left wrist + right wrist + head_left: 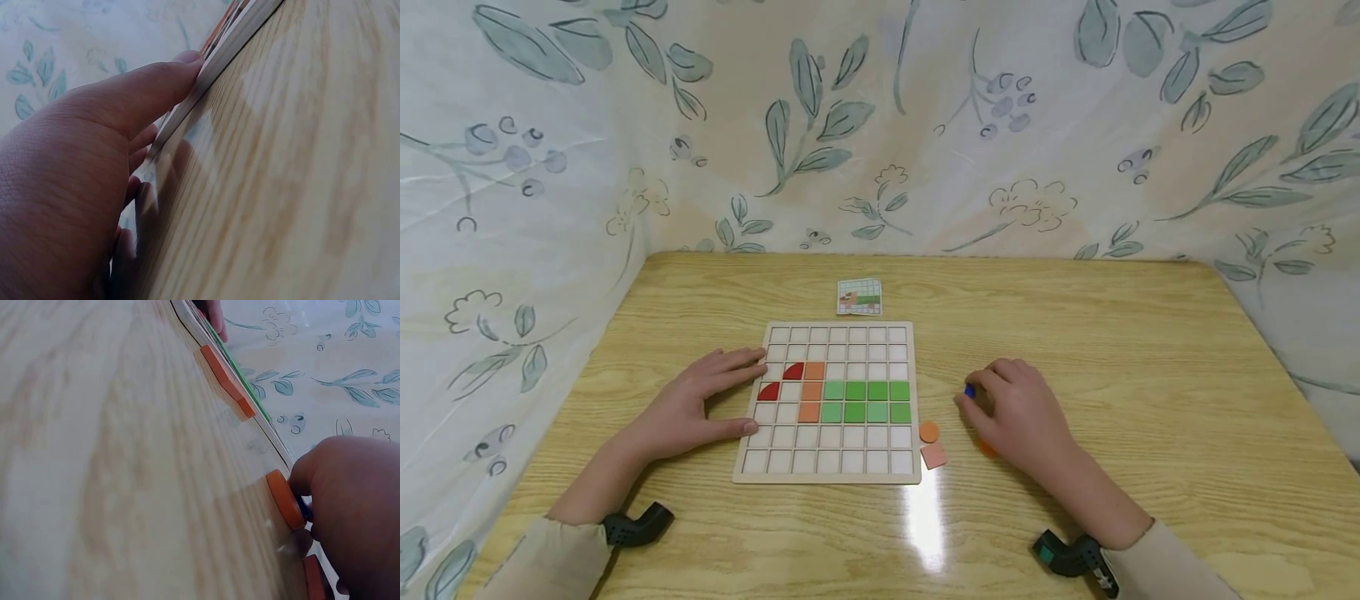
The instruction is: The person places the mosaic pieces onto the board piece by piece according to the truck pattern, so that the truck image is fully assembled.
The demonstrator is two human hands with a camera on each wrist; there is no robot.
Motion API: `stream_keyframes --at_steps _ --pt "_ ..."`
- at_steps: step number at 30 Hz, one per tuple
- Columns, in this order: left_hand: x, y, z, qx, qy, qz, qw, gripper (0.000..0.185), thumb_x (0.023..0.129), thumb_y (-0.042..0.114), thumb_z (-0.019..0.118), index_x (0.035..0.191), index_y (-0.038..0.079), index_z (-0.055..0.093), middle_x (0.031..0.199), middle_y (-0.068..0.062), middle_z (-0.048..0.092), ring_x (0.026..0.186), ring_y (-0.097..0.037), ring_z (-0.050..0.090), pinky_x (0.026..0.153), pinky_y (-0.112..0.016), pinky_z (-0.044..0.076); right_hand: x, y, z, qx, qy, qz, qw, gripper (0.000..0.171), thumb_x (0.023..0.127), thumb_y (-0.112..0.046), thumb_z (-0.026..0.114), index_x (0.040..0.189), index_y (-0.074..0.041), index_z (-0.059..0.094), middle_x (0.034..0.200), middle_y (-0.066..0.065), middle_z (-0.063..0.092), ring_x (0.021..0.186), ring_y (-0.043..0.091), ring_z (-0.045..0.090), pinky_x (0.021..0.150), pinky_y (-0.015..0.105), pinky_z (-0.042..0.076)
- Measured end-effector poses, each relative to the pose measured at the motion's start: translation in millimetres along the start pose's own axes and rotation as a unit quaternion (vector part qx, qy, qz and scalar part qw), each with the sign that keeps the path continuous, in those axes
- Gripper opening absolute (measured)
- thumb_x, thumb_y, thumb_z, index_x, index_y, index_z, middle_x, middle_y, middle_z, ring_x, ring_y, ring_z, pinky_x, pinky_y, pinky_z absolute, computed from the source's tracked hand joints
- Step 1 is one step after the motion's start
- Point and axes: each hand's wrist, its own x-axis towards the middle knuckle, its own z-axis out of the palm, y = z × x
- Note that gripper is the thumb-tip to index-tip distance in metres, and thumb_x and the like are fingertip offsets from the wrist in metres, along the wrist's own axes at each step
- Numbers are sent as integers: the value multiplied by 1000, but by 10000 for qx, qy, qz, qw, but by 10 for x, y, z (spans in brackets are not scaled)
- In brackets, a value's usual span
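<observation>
A square wooden grid board holds red quarter-round pieces, orange squares and two shades of green squares. My left hand rests along the board's left edge, fingers stretched and thumb tip on the rim. To the right of the board, my right hand pinches a small blue piece between thumb and index finger; most of that piece is hidden. An orange piece shows partly beneath this hand. In the right wrist view, an orange disc stands out beside the fingertips.
Beside the board's lower right corner lie an orange disc and a salmon square. A small stack of printed cards with a grid picture sits behind the board. Leaf-patterned cloth hangs around the wooden table.
</observation>
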Motion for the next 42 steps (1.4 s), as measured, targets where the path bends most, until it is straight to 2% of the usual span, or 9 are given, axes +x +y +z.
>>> stream_keyframes --at_steps 6,11,15,21,28,36,42 --pt "-10 6 -4 6 -74 -116 9999 84 91 49 90 163 21 56 172 2 43 160 -37 35 134 -34 10 2 10 36 294 23 -160 9994 15 91 -8 82 105 -2 82 94 8 72 85 27 65 77 47 57" --pt "-5 2 9 22 5 -20 10000 83 91 46 90 162 19 57 172 0 44 159 -38 36 134 -32 9 -4 22 43 405 129 -251 9988 14 88 -1 81 102 -3 82 93 8 72 84 27 65 77 46 57" --pt "8 8 13 28 27 44 10000 83 91 45 90 162 19 57 172 -1 45 158 -38 37 134 -32 9 -2 28 40 442 162 -278 9985 13 87 0 81 100 -3 82 93 8 73 85 27 66 77 46 57" --pt "-3 7 -6 -40 -34 -54 10000 82 91 46 90 161 20 58 172 0 44 159 -36 36 134 -32 9 44 12 61 424 198 -395 9981 13 87 -1 81 99 -5 82 94 7 74 87 30 68 82 50 58" --pt "-3 -4 -5 -27 40 -20 10000 83 90 46 91 161 21 58 171 0 45 158 -36 37 133 -29 9 119 -47 96 500 436 -696 9954 12 86 1 80 97 -4 82 92 7 75 85 29 69 79 48 59" --pt "-8 4 -27 -16 70 -29 10000 83 88 47 92 160 20 60 171 0 46 158 -34 38 131 -26 8 258 -221 172 600 386 -815 9941 12 87 -1 81 98 -5 83 94 6 76 87 27 71 82 47 59" --pt "11 20 2 -17 163 114 9998 83 88 46 93 160 20 60 170 0 47 157 -35 40 133 -30 9 331 -364 295 743 375 -1012 9914 12 86 0 79 97 -5 83 94 5 75 88 26 70 83 46 59"
